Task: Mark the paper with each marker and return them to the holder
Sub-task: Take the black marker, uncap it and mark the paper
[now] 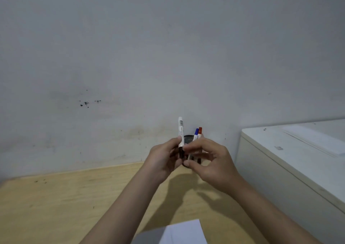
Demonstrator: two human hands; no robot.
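My left hand (164, 157) grips a white marker (180, 129) with a dark cap at its lower end, held upright in front of the wall. My right hand (207, 159) pinches at the dark cap end of that same marker. Behind the hands stands a black mesh holder (188, 138), mostly hidden, with a blue-capped marker (196, 132) and a red-capped marker (200, 130) sticking out of it. A white sheet of paper (184, 232) lies at the bottom edge of the view, partly in shadow.
The light wooden table (56, 206) runs to a grey wall (168, 57) with dark specks. A white cabinet or appliance (291, 159) stands at the right, higher than the table, with a flat white sheet on top.
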